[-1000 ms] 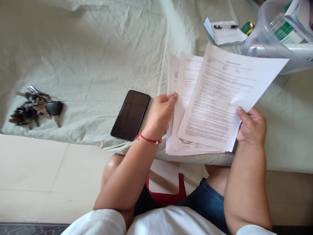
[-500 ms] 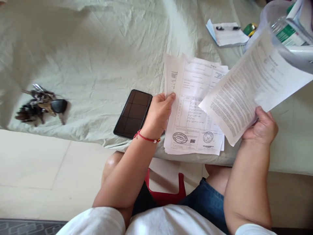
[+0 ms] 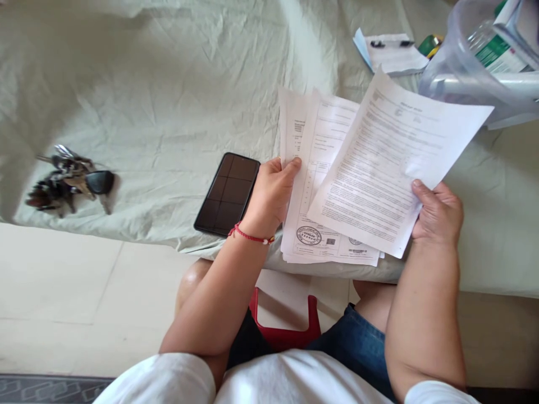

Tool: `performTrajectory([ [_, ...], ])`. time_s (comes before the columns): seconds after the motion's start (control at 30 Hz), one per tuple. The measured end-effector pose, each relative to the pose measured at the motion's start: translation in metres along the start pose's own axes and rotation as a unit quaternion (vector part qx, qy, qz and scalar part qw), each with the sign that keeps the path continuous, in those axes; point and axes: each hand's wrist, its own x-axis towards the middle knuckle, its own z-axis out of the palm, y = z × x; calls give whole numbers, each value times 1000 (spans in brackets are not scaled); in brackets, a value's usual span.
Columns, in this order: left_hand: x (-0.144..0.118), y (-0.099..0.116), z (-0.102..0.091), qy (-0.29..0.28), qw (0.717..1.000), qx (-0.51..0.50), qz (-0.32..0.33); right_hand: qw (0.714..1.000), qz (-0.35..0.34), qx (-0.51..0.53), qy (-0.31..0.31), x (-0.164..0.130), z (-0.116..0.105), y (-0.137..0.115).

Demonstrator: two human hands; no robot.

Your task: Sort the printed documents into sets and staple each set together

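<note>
At the near edge of the bed, over my knees, I see a single white printed sheet of paper (image 3: 391, 163) pinched at its lower right corner by my right hand (image 3: 438, 216), thumb on top and fingers curled under it. The sheet lies up and to the left of that hand, its long axis running from lower left to upper right, so the right hand is plainly the nearer one. It overlaps a stack of white stamped documents (image 3: 322, 168) just beneath it, and the two papers look to be touching. My left hand (image 3: 272, 193) grips that stack at its left edge, thumb pressed on the top page, fingers closed behind. The stack's lower edge rests on the pale green wrinkled bedsheet (image 3: 168, 95).

Just beside the left hand lies a black smartphone (image 3: 227, 193), screen up. Well apart to the left sits a bunch of keys with a black fob (image 3: 69, 179). Beyond the papers I see a small notepad with a black pen (image 3: 389, 50), and at the upper right a clear plastic container (image 3: 471, 62) holding boxes.
</note>
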Motion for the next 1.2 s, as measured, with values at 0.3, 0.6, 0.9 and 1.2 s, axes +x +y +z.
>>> performTrajectory([
  [0.3, -2, 1, -1, -4, 1000, -6, -5, 994, 68, -32, -81, -6, 4, -3],
  [0.6, -3, 1, -2, -8, 1000, -5, -4, 999, 26, 8, 27, 2, 2, 3],
  [0.9, -5, 2, -4, -26, 999, 23, -8, 996, -5, 48, 71, 4, 6, -2],
  [1.2, -6, 4, -5, -6, 982, 188, 23, 994, -16, 62, 89, 3, 8, -7],
])
